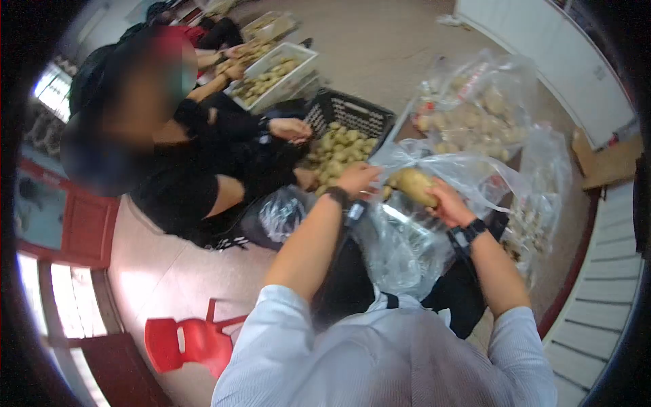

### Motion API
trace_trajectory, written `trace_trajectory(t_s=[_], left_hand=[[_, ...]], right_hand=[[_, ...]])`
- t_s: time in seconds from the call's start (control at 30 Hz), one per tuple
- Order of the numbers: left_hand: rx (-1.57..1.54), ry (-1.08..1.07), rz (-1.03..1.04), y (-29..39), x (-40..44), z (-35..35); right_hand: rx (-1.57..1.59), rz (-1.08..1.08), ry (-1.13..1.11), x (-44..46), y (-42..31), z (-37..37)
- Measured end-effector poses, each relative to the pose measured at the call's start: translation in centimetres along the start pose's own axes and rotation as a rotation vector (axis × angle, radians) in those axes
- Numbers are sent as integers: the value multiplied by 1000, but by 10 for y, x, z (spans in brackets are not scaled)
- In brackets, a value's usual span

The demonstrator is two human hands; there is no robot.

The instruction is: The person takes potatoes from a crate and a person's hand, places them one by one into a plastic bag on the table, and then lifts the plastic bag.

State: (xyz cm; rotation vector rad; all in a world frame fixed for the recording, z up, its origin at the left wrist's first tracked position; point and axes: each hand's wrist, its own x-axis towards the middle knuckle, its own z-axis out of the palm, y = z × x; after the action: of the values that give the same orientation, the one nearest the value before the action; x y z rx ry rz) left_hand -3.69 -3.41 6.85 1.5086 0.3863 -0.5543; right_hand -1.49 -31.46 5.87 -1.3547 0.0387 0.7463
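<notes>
My right hand (450,205) is closed around a large yellowish-brown potato (413,186), held over a clear plastic bag (407,251) spread across my lap. Just left of the potato, my left hand (359,180) has its fingers stretched out and appears to hold nothing. A black plastic crate (363,112) with many smaller potatoes (339,152) stands beyond my left hand. The bag's upper edges bunch up around the potato and hide part of its underside.
A person in black (230,156) sits at my left with a hand (290,129) by the crate. White crates of potatoes (305,61) stand farther back. A filled clear bag (481,115) rests ahead right; a red chair (193,342) is at lower left.
</notes>
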Motion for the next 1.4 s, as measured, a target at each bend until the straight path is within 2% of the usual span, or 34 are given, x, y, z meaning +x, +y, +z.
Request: trace_trajectory(t_s=[0.07, 0.1, 0.23, 0.33, 0.4, 0.47, 0.53, 0.6, 0.63, 0.7, 0.73, 0.8, 0.83, 0.9, 1.0, 1.07, 1.13, 1.2, 1.27, 1.33, 1.4], left_hand=[[-70, 1, -7, 7, -10, 4], [-69, -93, -6, 19, -22, 11], [-91, -353, 7, 26, -24, 15], [-106, -443, 32, 15, -11, 4], [-118, -442, 59, 12, -13, 1], [47, -240, 67, 19, -22, 0], [36, -195, 80, 19, -21, -3], [19, -147, 96, 16, -15, -8], [-43, -76, 81, 12, -11, -12], [-96, 75, 118, 18, -23, -15], [-95, 71, 115, 17, -22, -19], [-153, 193, 99, 13, -18, -27], [-194, 172, 104, 7, -14, -33], [-241, 154, 118, -2, -7, -45], [-335, 214, 198, -13, 8, -56], [-346, 264, 163, -11, 4, -52], [-496, 370, 100, -18, 11, -61], [-508, 439, 89, -23, 17, -64], [-512, 543, 89, -25, 17, -66], [-480, 562, 93, -31, 22, -72], [-449, 580, 97, -36, 25, -83]], right_hand=[[89, 30, -201, -16, -20, 20], [92, 25, -216, -14, -18, 29], [164, 30, -189, -10, -14, 50], [162, 16, -180, -13, -16, 62], [41, -17, -167, -6, -9, 59], [6, 13, -151, -1, -4, 53], [-33, 37, -130, 0, -1, 49], [2, 39, 35, -1, 7, 46], [3, 37, 40, 5, 20, 37], [-395, -290, 168, 16, 46, 13], [-393, -288, 172, 12, 50, 6], [-890, -402, 448, 5, 57, -4], [-886, -396, 456, 1, 58, -8], [-1161, -377, 645, -10, 57, -17], [-1250, -444, 675, -15, 64, -30], [-1270, -396, 682, -18, 66, -32], [-1291, -358, 680, -17, 70, -34], [-1287, -433, 651, -15, 72, -34], [-1289, -400, 611, -20, 70, -29], [-1290, -369, 570, -22, 68, -24], [-1340, -430, 571, -23, 67, -20]])
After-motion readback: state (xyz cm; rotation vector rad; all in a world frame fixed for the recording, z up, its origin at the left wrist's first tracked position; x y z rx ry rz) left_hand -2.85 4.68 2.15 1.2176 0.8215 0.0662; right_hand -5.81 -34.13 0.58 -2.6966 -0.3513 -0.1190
